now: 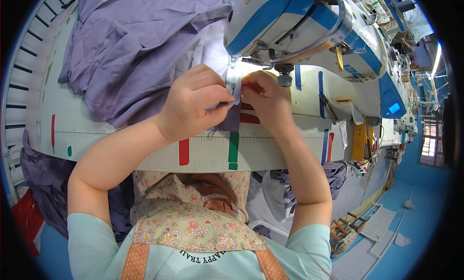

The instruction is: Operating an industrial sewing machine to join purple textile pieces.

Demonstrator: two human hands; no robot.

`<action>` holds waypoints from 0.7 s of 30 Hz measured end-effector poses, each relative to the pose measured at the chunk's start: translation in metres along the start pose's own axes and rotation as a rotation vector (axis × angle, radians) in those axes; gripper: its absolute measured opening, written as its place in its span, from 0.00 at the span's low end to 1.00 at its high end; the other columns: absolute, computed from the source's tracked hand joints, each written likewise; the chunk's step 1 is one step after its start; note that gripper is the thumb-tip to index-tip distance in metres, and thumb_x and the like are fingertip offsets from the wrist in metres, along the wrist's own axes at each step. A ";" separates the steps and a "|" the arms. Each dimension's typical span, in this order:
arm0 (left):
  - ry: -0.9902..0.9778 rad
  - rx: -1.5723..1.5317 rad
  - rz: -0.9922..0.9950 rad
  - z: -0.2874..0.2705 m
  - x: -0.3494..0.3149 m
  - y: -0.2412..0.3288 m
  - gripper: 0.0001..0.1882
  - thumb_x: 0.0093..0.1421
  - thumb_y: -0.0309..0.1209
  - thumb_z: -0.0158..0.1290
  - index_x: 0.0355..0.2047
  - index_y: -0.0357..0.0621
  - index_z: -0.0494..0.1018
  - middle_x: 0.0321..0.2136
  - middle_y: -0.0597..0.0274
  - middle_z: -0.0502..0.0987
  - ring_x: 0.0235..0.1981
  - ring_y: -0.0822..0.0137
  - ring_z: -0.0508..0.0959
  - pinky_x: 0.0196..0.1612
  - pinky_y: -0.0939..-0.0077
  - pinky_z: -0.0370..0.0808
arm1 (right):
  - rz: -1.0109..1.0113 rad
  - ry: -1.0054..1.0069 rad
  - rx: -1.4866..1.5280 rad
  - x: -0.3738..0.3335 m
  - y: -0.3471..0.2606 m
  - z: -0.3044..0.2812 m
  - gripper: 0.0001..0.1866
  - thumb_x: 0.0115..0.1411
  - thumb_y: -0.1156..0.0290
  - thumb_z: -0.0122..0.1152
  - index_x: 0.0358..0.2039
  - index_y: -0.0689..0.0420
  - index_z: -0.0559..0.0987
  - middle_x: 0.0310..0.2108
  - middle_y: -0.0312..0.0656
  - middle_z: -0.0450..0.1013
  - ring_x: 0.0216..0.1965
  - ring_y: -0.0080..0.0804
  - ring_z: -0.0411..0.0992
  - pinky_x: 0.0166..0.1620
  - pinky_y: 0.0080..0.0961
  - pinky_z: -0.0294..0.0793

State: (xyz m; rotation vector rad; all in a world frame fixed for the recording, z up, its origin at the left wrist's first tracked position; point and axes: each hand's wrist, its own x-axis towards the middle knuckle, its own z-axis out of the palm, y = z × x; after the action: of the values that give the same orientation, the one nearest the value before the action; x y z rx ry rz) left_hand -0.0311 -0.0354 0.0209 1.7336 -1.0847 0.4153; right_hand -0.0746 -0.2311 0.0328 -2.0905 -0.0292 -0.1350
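A large heap of purple fabric [123,52] lies on the sewing table, and its narrow edge runs toward me under the head of a white and blue sewing machine [270,26]. My left hand [195,101] is closed, thumb and fingers pinching the fabric edge just in front of the needle area. Close by on the other side, my right hand [266,98] has its fingers curled in and its fingertips at the right edge of the same strip. The machine's lamp lights the cloth strongly there. Part of the right fingertips' grip is hidden.
Red and green tape marks [233,152] and a printed ruler cross the table's front edge. Scissors [328,107] and a yellow block [358,140] sit to the right. More dark purple cloth [46,183] hangs below at the left. Wooden stools [347,227] stand at lower right.
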 end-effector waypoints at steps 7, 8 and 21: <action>0.023 0.048 0.036 -0.002 -0.001 0.001 0.12 0.40 0.20 0.63 0.27 0.43 0.77 0.27 0.62 0.75 0.30 0.58 0.76 0.32 0.66 0.74 | -0.153 -0.015 -0.113 -0.005 -0.003 -0.003 0.05 0.53 0.78 0.67 0.32 0.62 0.82 0.26 0.43 0.79 0.25 0.30 0.78 0.31 0.26 0.77; 0.022 0.048 0.032 -0.001 -0.001 0.002 0.12 0.40 0.20 0.63 0.27 0.43 0.77 0.27 0.62 0.75 0.30 0.58 0.76 0.32 0.66 0.74 | -0.149 -0.027 -0.084 -0.006 -0.003 -0.003 0.05 0.53 0.78 0.67 0.32 0.62 0.82 0.25 0.43 0.79 0.24 0.31 0.77 0.31 0.27 0.76; 0.031 0.076 0.082 0.000 -0.002 0.000 0.13 0.37 0.20 0.62 0.27 0.44 0.78 0.26 0.64 0.75 0.30 0.59 0.75 0.32 0.69 0.75 | 0.022 -0.044 0.031 -0.008 -0.004 0.002 0.05 0.52 0.78 0.65 0.30 0.63 0.81 0.22 0.42 0.78 0.22 0.30 0.77 0.29 0.27 0.76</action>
State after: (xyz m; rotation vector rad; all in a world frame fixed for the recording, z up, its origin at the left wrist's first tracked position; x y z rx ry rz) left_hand -0.0324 -0.0350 0.0199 1.7474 -1.1328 0.5386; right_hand -0.0832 -0.2269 0.0339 -2.0616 -0.0346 -0.0743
